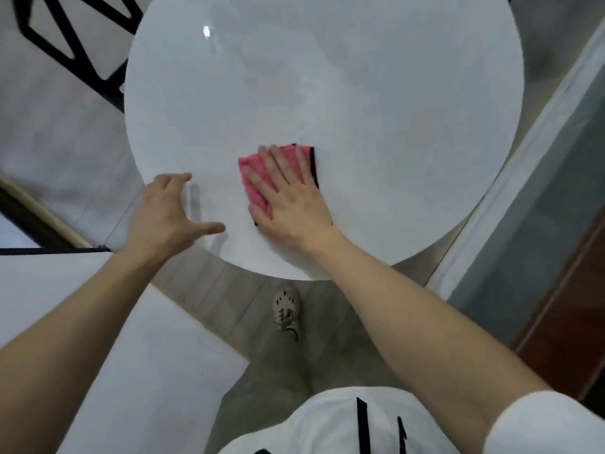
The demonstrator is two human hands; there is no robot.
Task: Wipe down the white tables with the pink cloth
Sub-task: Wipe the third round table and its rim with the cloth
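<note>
Glossy round white table (327, 77) is filling the view, its smooth top catching a glint of light. Toward six o'clock from its centre, the pink cloth (252, 173), folded, soft and dark-edged, is lying flat under the right hand (291, 194), whose straight fingers are pressing rather than clutching it. The left hand (163, 214) is spreading loosely, holding nothing, at the eight o'clock rim. Even palm pressure and overlapping sweeps out to the rim would probably be working best here.

Grey floor tiles (226, 299) ran underfoot. A black metal frame (62, 44) (perhaps a chair, blurred) stood at the upper left. On the right, a white-edged glass panel (537, 231) met reddish-brown wood (566, 306).
</note>
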